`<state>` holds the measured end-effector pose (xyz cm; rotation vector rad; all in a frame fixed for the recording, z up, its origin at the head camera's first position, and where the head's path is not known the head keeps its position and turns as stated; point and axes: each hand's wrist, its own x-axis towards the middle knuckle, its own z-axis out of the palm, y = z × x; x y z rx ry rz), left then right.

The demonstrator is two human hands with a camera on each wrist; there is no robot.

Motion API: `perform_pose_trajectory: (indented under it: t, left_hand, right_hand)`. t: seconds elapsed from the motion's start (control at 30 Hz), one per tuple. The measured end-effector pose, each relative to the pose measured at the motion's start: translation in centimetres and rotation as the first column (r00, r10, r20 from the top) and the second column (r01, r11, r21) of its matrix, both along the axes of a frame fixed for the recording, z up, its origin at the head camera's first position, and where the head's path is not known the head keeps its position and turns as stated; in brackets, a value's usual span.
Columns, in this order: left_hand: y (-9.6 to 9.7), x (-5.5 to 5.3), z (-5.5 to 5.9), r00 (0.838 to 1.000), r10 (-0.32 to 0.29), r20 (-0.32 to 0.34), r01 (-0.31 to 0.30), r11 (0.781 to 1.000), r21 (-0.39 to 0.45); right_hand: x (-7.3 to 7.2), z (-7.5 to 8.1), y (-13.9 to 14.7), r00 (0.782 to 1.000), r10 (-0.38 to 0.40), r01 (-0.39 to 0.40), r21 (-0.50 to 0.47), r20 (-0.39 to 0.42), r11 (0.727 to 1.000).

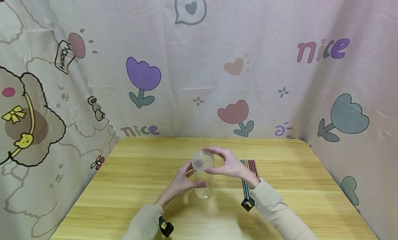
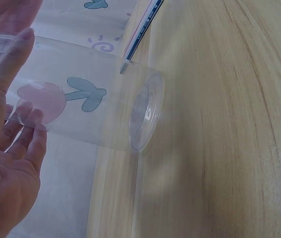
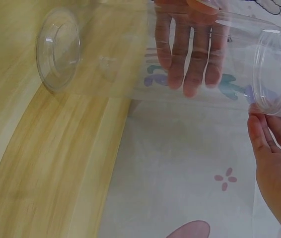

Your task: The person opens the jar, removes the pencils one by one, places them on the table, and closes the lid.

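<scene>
A tall clear plastic jar (image 1: 204, 184) stands upright over the table, between both hands. My left hand (image 1: 181, 182) holds its body from the left, thumb across the near side and the other fingers behind, seen through the clear wall (image 2: 96, 99). At the top, my right hand (image 1: 228, 164) grips the round clear lid end (image 1: 203, 160) between thumb and fingers. The ridged ring (image 3: 274, 72) of that end lies by the right fingertips in the right wrist view. Nothing shows inside the jar.
To the right, partly under the right forearm, lie several slim pencils, blue ones (image 1: 246, 190) and red ones (image 1: 253, 167). The wooden table (image 1: 140, 184) ends at a printed cloth backdrop (image 1: 186, 77). Each wrist wears a small black camera (image 1: 166, 227).
</scene>
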<state>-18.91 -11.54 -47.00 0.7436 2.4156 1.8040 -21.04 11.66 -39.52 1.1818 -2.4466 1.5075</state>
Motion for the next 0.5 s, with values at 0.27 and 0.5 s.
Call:
perform_pose_trajectory:
  t: [0.27, 0.5]
  left_hand:
    - [-0.09, -0.12, -0.11, 1.0, -0.013, -0.017, 0.013, 1.0, 0.002]
    - [-0.07, -0.04, -0.03, 1.0, -0.01, -0.024, 0.01, 1.0, 0.001]
  right_hand:
    - [0.1, -0.06, -0.06, 1.0, -0.02, 0.02, 0.004, -0.014, 1.0]
    - [0.05, -0.26, -0.42, 0.997, -0.047, 0.047, -0.003, -0.064, 0.999]
